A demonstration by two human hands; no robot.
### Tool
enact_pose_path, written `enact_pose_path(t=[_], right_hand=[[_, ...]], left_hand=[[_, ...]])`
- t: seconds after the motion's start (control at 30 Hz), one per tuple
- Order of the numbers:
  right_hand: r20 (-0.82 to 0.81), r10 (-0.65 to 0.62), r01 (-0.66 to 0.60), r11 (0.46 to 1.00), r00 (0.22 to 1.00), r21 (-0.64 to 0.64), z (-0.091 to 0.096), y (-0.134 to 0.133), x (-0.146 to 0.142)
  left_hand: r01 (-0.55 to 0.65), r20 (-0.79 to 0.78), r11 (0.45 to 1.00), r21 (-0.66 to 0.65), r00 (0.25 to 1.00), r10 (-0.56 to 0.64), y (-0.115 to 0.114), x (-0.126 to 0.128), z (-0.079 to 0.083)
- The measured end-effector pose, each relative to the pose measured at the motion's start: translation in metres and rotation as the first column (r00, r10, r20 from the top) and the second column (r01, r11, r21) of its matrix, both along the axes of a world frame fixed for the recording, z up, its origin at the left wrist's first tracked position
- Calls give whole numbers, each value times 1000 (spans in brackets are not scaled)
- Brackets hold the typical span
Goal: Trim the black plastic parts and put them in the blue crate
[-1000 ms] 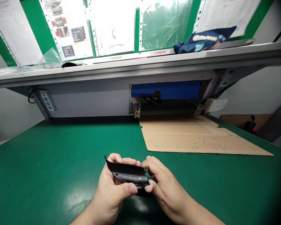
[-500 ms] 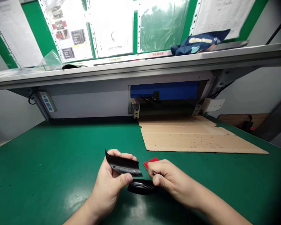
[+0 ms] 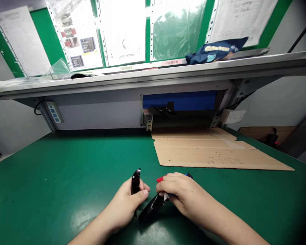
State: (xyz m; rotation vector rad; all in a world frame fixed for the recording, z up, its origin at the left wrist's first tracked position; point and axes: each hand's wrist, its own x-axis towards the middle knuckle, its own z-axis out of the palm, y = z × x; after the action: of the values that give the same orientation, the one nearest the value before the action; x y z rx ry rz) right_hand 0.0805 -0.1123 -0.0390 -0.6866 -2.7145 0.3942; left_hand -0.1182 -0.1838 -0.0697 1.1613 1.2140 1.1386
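Note:
Upright in my left hand (image 3: 127,200) is a thin, curved black plastic piece (image 3: 135,182), pinched between thumb and fingers. My right hand (image 3: 177,190) is closed around the upper end of a second black plastic piece (image 3: 153,207), which slants down to the left over the table. A blue-and-black end (image 3: 189,176) of some object pokes out behind the right knuckles, and a small pale tip shows under the fingers; its kind is hidden. Partly covered by the right fingers, a flat red item (image 3: 160,179) shows its edge.
A cardboard sheet (image 3: 209,153) lies on the green tabletop (image 3: 79,170) at the back right, before an opening with a blue flap (image 3: 191,100). Above runs a shelf (image 3: 117,80) with a dark blue pouch (image 3: 216,51) on it. A power strip (image 3: 54,111) is mounted at the left.
My left hand has turned its black piece from lying flat to upright on edge. My right hand has rolled over, palm down, and the second black piece now slants instead of lying level.

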Motion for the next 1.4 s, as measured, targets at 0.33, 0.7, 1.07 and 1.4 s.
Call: enact_pose_path(t=[0.33, 0.7, 1.07, 1.4], right_hand=[[-371, -207, 214, 977, 905, -22, -12, -8, -6], [-233, -269, 254, 963, 934, -91, -7, -6, -7], [-179, -166, 202, 957, 970, 208, -13, -10, -13], [-210, -193, 245, 934, 958, 258, -18, -12, -18]], left_hand=[[133, 195, 982, 131, 968, -157, -5, 7, 6], [-154, 630, 977, 145, 776, 30, -6, 0, -1], [-175, 635, 981, 89, 768, 80, -9, 3, -2], [-154, 695, 986, 63, 716, 67, -15, 7, -2]])
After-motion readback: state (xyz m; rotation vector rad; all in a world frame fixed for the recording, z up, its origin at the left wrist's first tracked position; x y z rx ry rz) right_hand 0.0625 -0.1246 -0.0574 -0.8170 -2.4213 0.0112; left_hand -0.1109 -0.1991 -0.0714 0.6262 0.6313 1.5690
